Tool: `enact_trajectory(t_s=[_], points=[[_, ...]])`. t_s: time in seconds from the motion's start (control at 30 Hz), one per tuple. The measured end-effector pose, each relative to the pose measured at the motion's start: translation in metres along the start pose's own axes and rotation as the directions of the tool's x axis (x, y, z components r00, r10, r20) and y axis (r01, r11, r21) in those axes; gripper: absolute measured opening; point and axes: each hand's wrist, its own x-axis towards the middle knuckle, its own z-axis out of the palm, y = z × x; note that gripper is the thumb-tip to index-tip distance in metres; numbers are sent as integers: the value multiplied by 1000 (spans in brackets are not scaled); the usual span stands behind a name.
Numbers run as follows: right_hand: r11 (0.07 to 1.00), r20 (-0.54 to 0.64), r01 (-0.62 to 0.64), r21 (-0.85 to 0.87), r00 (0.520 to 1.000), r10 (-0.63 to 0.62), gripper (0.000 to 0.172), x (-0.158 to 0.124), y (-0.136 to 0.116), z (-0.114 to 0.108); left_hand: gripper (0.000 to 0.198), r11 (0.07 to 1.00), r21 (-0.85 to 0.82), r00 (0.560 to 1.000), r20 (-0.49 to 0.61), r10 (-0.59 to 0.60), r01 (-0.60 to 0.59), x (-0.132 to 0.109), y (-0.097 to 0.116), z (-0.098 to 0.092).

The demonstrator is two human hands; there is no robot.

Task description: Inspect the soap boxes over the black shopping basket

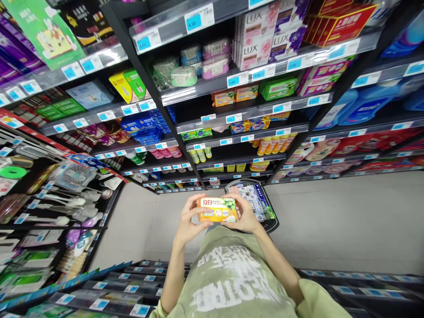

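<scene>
An orange and white packaged soap bar (217, 211) with green fruit printed on its right end is held level in front of my body. My left hand (189, 221) grips its left end, one finger lying across the front of the wrapper. On the right end, my right hand (247, 215) closes with thumb below and fingers above. Behind my right hand, a black shopping basket (272, 224) stands on the floor with a blue and white printed package (251, 198) in it. Similar orange soap packs (236, 95) sit on a middle shelf ahead.
Tall dark shelves hold white LUX boxes (255, 37), a green soap pack (278, 88) and blue detergent bottles (367, 106). Brushes and utensils (73, 198) hang on the left rack. Grey floor (331, 212) runs along the aisle, and more shelving (109, 289) stands close behind me.
</scene>
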Motion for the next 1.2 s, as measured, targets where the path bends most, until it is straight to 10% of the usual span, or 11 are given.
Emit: enact_trajectory(t_s=[1.2], points=[[997,-46,-75,17,996,76,90,-1,-2,10,69,977,196,997,-32,-77,82,-6,-4,-2]])
